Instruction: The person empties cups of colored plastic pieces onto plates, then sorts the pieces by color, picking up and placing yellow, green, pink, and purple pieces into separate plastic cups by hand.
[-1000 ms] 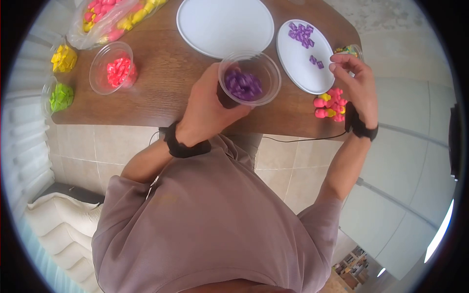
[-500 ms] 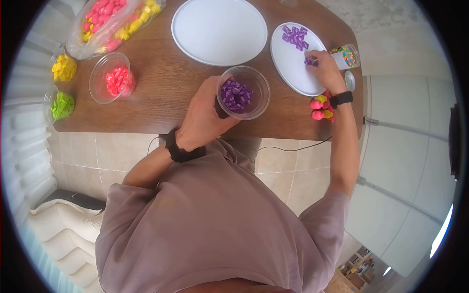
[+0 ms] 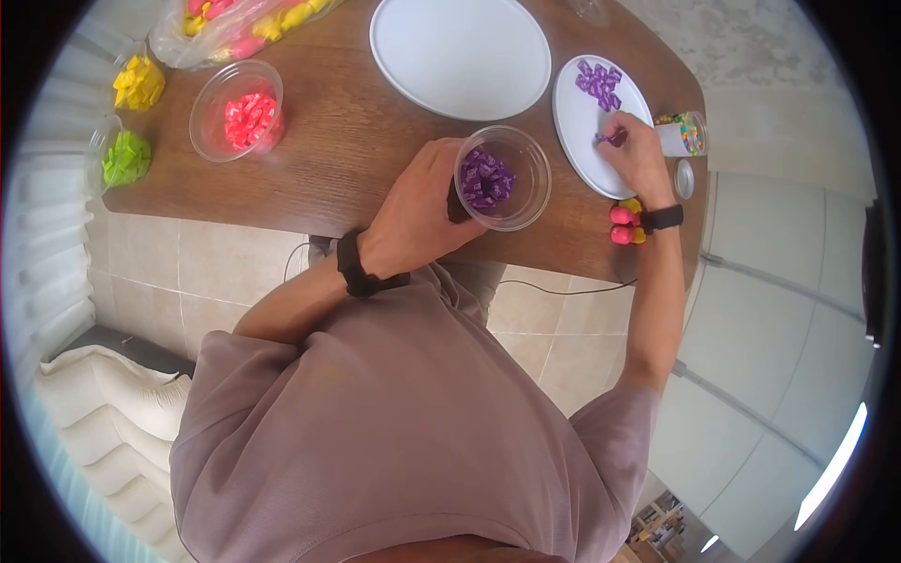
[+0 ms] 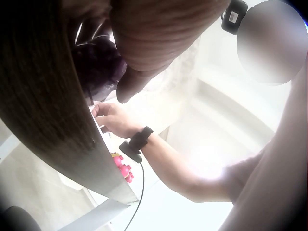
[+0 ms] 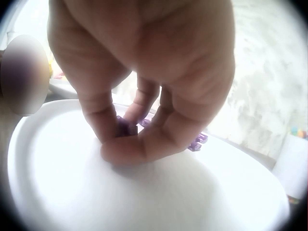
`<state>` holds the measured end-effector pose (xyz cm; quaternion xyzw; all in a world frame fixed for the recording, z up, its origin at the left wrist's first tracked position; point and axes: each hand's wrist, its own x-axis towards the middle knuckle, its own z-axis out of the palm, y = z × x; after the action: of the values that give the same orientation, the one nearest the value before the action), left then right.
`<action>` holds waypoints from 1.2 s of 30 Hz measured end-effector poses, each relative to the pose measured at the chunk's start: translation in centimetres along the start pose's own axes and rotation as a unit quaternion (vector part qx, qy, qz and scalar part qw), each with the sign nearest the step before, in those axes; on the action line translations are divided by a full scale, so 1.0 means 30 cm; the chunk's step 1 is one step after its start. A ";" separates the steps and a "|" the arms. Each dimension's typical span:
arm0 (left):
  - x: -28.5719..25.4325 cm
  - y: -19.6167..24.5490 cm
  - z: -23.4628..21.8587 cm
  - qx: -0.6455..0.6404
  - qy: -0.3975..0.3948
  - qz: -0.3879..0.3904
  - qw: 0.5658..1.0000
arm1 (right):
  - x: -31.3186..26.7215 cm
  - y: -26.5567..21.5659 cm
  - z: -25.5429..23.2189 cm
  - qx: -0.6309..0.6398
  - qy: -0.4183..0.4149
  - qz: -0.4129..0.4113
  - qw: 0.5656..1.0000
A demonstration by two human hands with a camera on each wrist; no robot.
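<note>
My left hand (image 3: 419, 202) grips a clear plastic cup (image 3: 531, 178) from its left side, over the table's front edge. Purple wrapped candies (image 3: 488, 178) lie inside the cup. On the small white plate (image 3: 587, 155), my right hand (image 3: 638, 159) pinches a purple wrapped candy (image 5: 126, 127) between thumb and fingers, close over the plate. More purple candies (image 3: 599, 83) are grouped toward the plate's far end. In the left wrist view, the left hand (image 4: 159, 33) covers much of the dark cup contents (image 4: 98, 67).
A larger white plate (image 3: 460, 56) lies at the back. Cups of pink (image 3: 251, 122), yellow (image 3: 139, 84) and green candies (image 3: 127, 158) stand left, near a bag (image 3: 235, 38). Pink-and-yellow figures (image 3: 624, 223), a jar of colorful bits (image 3: 690, 134) and a lid (image 3: 684, 178) lie right.
My right hand has come from beside the small plate's right edge down onto it and pinches a candy from the two set apart. My left hand still holds the cup.
</note>
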<state>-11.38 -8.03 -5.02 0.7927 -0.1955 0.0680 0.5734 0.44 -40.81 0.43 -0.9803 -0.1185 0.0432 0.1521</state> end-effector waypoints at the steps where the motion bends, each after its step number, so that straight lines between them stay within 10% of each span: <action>1: -0.002 -0.002 0.001 0.002 0.003 0.007 1.000 | -0.003 -0.015 0.003 0.019 -0.013 0.020 1.000; 5: -0.007 -0.009 0.004 -0.006 0.005 0.000 1.000 | -0.023 -0.093 -0.019 0.012 -0.014 0.029 0.999; 11: -0.008 -0.004 0.005 -0.012 -0.002 -0.005 1.000 | -0.202 -0.493 -0.198 0.339 0.202 -0.078 0.915; 14: -0.006 -0.005 0.008 -0.007 -0.005 -0.003 1.000 | -0.233 -0.579 -0.149 0.322 0.300 -0.129 0.888; 17: -0.009 -0.006 0.010 0.004 -0.004 -0.002 1.000 | -0.163 -0.489 0.008 0.097 0.175 -0.325 0.924; 18: -0.008 -0.008 0.013 0.002 0.000 -0.001 1.000 | -0.172 -0.492 -0.018 0.095 0.176 -0.324 0.925; 21: -0.008 -0.011 0.012 0.000 0.007 -0.005 1.000 | -0.165 -0.449 -0.167 0.131 0.179 0.009 0.975; 28: -0.003 -0.010 0.011 0.002 0.005 0.008 1.000 | -0.046 -0.148 0.020 -0.044 -0.019 -0.004 0.999; 36: 0.002 -0.010 0.012 -0.001 0.003 0.004 1.000 | -0.112 -0.305 -0.079 0.077 0.111 0.034 0.990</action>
<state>-11.26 -8.30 -5.39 0.7908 -0.1973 0.0728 0.5748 -4.54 -33.86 5.67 -0.9678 -0.0640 -0.0516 0.2381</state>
